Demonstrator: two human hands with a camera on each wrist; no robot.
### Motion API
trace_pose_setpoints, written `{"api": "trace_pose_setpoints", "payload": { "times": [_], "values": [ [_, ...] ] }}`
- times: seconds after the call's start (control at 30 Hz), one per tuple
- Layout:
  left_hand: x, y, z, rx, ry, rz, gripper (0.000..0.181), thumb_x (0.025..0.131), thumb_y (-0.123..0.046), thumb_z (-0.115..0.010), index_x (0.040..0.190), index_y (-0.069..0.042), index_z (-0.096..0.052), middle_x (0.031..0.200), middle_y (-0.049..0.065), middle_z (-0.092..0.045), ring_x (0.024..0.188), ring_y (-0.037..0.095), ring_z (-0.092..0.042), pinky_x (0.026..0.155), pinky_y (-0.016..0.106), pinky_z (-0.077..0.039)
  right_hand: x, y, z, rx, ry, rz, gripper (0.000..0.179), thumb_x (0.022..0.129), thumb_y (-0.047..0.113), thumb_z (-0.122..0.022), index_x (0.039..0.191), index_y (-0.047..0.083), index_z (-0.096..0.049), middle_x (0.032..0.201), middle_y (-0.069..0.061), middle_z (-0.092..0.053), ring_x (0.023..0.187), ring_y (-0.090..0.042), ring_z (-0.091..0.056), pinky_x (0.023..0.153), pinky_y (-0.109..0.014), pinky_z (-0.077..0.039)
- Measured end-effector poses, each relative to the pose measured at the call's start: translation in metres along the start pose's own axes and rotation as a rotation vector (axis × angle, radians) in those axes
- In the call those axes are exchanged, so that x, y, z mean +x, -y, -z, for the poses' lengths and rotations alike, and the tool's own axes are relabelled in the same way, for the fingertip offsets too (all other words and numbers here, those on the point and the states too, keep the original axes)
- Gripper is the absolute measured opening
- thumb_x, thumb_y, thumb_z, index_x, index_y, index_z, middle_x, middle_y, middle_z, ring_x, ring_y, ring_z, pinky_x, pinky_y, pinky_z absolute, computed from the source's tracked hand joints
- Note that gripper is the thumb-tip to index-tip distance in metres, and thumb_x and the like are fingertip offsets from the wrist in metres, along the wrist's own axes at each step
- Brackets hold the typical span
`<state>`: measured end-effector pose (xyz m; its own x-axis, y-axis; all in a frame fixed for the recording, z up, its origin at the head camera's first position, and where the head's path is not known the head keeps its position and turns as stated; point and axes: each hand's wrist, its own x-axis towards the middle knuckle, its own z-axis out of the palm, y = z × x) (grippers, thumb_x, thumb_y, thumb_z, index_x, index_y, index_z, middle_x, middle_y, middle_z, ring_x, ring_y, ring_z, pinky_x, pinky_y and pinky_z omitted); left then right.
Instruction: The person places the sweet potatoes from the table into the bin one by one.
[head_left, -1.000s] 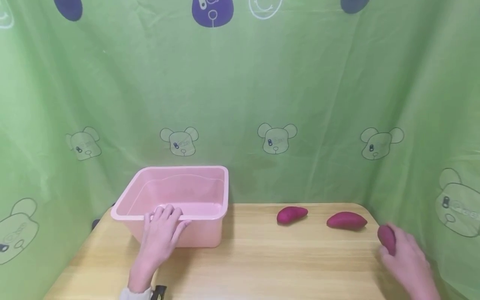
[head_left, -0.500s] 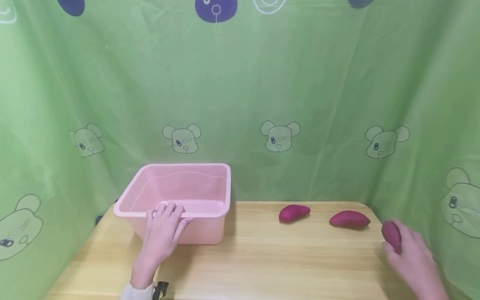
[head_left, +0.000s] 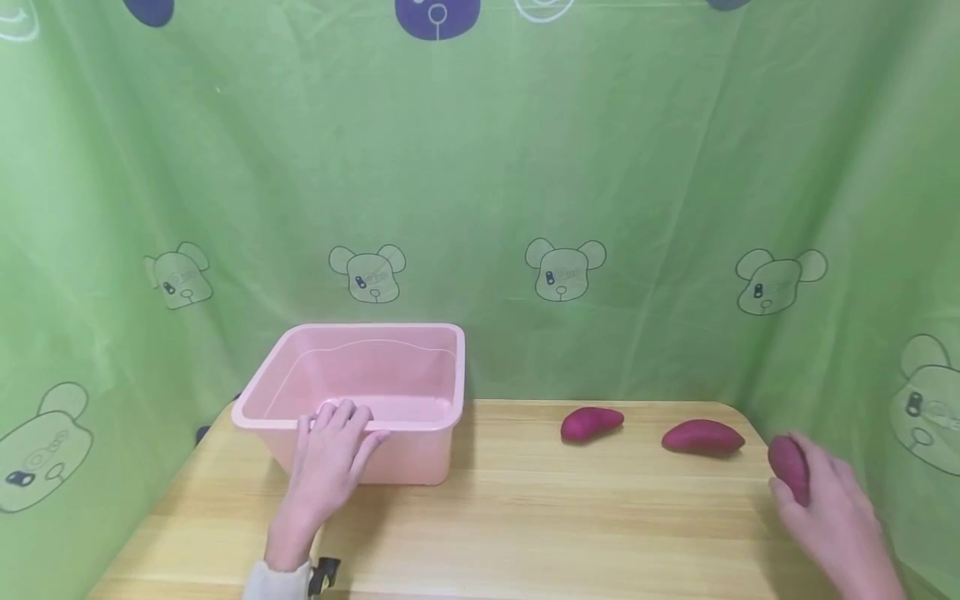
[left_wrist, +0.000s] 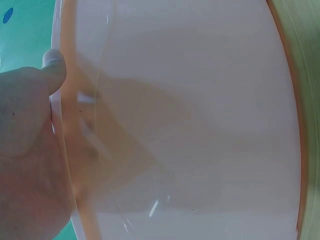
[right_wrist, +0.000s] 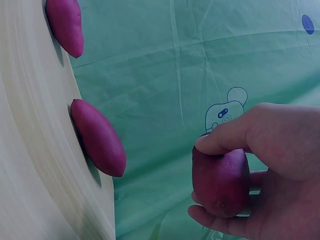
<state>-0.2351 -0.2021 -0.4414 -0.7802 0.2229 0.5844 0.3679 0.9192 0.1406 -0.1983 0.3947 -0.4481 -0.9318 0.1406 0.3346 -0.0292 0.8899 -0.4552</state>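
A pink plastic basin (head_left: 408,454) stands on the left part of the table. My left hand (head_left: 330,458) holds its near rim, fingers hooked over into the basin and thumb lying along the outside. In the left wrist view, the basin's wall (left_wrist: 215,150) fills most of the picture, with the left hand (left_wrist: 30,150) at its rim. At the table's right end my right hand (head_left: 832,508) grips a purple sweet potato (right_wrist: 220,182) between thumb and fingers. Nearest to it lies a second sweet potato (head_left: 702,437), and farther left a third sweet potato (head_left: 591,424), both on the tabletop.
A green curtain (head_left: 480,167) with printed bear heads surrounds the wooden table (head_left: 555,517) at the back and on both sides. The basin's visible floor (head_left: 405,410) holds nothing that I can see. A dark strap (head_left: 324,575) sits at the left wrist.
The whole view has shifted slightly, so everything appears a little higher and further right. The left hand keeps its hold on the basin; the right hand still grips the sweet potato.
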Motion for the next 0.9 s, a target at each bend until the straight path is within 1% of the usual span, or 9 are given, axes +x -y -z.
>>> {"api": "trace_pose_setpoints", "payload": {
  "times": [0.37,0.73,0.9],
  "values": [
    [0.001,0.000,0.000,0.002,-0.001,0.003,0.028,0.102,-0.042,-0.061,0.093,-0.016,-0.056,0.090,-0.001,-0.050,0.090,0.026,-0.046,0.086,0.050,-0.033,-0.001,0.009,0.005,-0.006,-0.010,0.012,0.082,0.095,0.010,-0.067,0.161,0.003,-0.018,0.130,-0.046,-0.037,0.095,-0.064,-0.049,0.058,-0.071,-0.043],
    [0.001,0.000,0.001,0.012,0.014,0.010,0.028,0.102,-0.042,-0.061,0.095,-0.015,-0.057,0.091,0.000,-0.050,0.091,0.026,-0.047,0.087,0.051,-0.033,0.000,0.017,0.008,0.001,-0.010,0.017,0.084,0.095,0.011,-0.067,0.163,0.008,-0.017,0.137,-0.048,-0.033,0.098,-0.066,-0.047,0.060,-0.074,-0.041],
    [0.000,0.000,0.000,0.020,0.017,0.012,0.028,0.102,-0.043,-0.061,0.096,-0.015,-0.058,0.092,0.000,-0.051,0.092,0.026,-0.048,0.088,0.051,-0.033,0.000,0.020,0.009,0.011,-0.017,0.029,0.082,0.096,0.008,-0.066,0.162,0.006,-0.017,0.136,-0.049,-0.033,0.097,-0.067,-0.047,0.061,-0.075,-0.042]
  ]
}}
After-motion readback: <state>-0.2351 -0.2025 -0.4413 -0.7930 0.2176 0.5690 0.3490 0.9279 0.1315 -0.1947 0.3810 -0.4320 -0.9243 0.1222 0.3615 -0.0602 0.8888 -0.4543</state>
